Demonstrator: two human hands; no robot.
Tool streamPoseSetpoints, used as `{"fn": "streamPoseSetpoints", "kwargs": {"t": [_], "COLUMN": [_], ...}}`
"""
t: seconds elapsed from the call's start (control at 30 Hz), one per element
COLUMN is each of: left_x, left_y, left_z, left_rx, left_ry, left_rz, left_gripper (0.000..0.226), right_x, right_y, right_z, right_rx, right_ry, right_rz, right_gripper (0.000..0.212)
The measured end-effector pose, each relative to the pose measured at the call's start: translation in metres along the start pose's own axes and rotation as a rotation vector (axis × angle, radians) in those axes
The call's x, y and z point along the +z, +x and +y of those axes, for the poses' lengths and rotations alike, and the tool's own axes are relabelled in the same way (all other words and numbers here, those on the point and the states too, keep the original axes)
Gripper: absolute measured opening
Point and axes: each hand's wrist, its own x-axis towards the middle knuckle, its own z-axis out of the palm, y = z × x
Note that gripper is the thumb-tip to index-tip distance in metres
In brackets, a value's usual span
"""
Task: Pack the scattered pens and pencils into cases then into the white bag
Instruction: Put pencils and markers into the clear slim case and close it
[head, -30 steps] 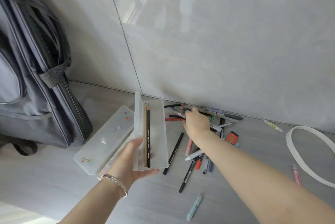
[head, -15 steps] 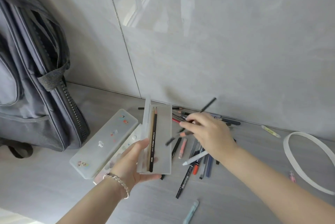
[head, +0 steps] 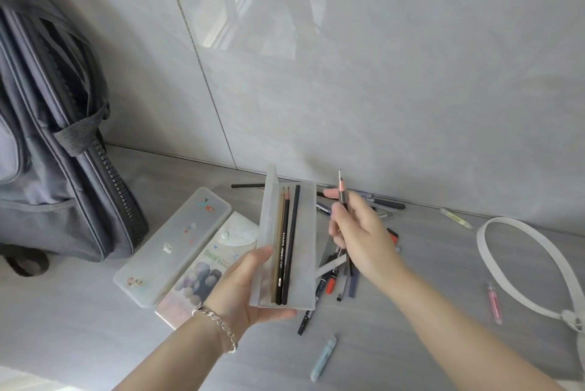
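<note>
My left hand [head: 245, 291] holds an open translucent pencil case [head: 300, 232] with three pencils [head: 286, 245] lying inside. Just to its right, my right hand [head: 361, 232] grips a dark pencil [head: 342, 191] that points up, above the pile. Several scattered pens and markers [head: 335, 276] lie on the grey floor under and behind that hand, along the wall. A white bag strap [head: 519, 267] loops at the far right; the bag itself is mostly out of frame.
A grey backpack [head: 53, 153] leans on the wall at left. A shut frosted case with stickers [head: 171, 245] and a printed pouch [head: 205, 267] lie beside my left hand. A pale blue pen [head: 324, 359], a pink pen [head: 494, 302] and a yellow highlighter [head: 456, 218] lie apart.
My right hand lifted out of the pile with pencils and came to the case. A third, dark pencil now lies in the case, and one pencil stays in my hand.
</note>
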Motion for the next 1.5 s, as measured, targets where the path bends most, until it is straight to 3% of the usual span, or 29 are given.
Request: {"fn": "streamPoseSetpoints", "kwargs": {"t": [0.17, 0.27, 0.37, 0.43, 0.5, 0.57, 0.73, 0.83, 0.93, 1.03, 1.1, 1.2, 1.27, 1.4, 1.5], "left_x": [0.005, 0.012, 0.011, 0.01, 0.01, 0.009, 0.001, 0.002, -0.003, -0.009, -0.012, -0.016, -0.015, -0.016, -0.02], "left_y": [-0.003, -0.009, -0.008, -0.006, -0.007, -0.007, 0.001, 0.004, 0.012, 0.021, 0.024, 0.029, 0.032, 0.035, 0.037], "left_z": [-0.006, -0.007, -0.007, -0.008, -0.008, -0.007, -0.015, -0.015, -0.01, 0.003, 0.013, 0.026, 0.034, 0.042, 0.041], "left_rx": [0.0, -0.024, -0.054, -0.054, -0.011, 0.012, 0.041, 0.048, 0.062, 0.102, 0.125, 0.176, 0.183, 0.162, 0.134], "left_ry": [-0.034, -0.066, -0.137, -0.147, -0.118, -0.087, -0.024, -0.035, -0.052, -0.051, -0.025, 0.022, 0.018, -0.023, -0.046], "left_rz": [0.0, 0.019, 0.063, 0.04, 0.017, 0.004, -0.076, -0.082, 0.028, 0.168, 0.234, 0.272, 0.28, 0.296, 0.311], "left_gripper": [0.033, 0.01, 0.028, 0.049, 0.031, 0.02, 0.048, 0.042, 0.024, 0.014, 0.011, 0.024, 0.013, 0.005, 0.006], "right_x": [0.028, 0.046, 0.054, 0.057, 0.057, 0.053, 0.045, 0.048, 0.044, 0.034, 0.032, 0.044, 0.055, 0.074, 0.081], "right_y": [-0.009, -0.018, -0.03, -0.034, -0.035, -0.037, -0.039, -0.036, -0.014, 0.033, 0.073, 0.117, 0.135, 0.146, 0.145], "right_z": [-0.005, 0.003, 0.015, 0.03, 0.04, 0.042, 0.044, 0.044, 0.035, 0.028, 0.035, 0.044, 0.042, 0.04, 0.052], "right_rx": [0.185, 0.067, -0.185, -0.322, -0.314, -0.266, -0.285, -0.283, -0.205, -0.128, -0.106, -0.097, -0.122, -0.237, -0.257], "right_ry": [0.354, 0.045, -0.335, -0.569, -0.655, -0.662, -0.838, -0.866, -0.701, -0.637, -0.716, -0.889, -1.04, -1.369, -1.413], "right_rz": [0.1, 0.132, 0.141, 0.151, 0.187, 0.182, 0.174, 0.132, 0.023, -0.015, -0.061, -0.253, -0.363, -0.368, -0.34], "right_gripper": [0.029, 0.061, 0.069, 0.059, 0.04, 0.042, 0.04, 0.039, 0.024, 0.028, 0.035, 0.041, 0.038, 0.036, 0.036]}}
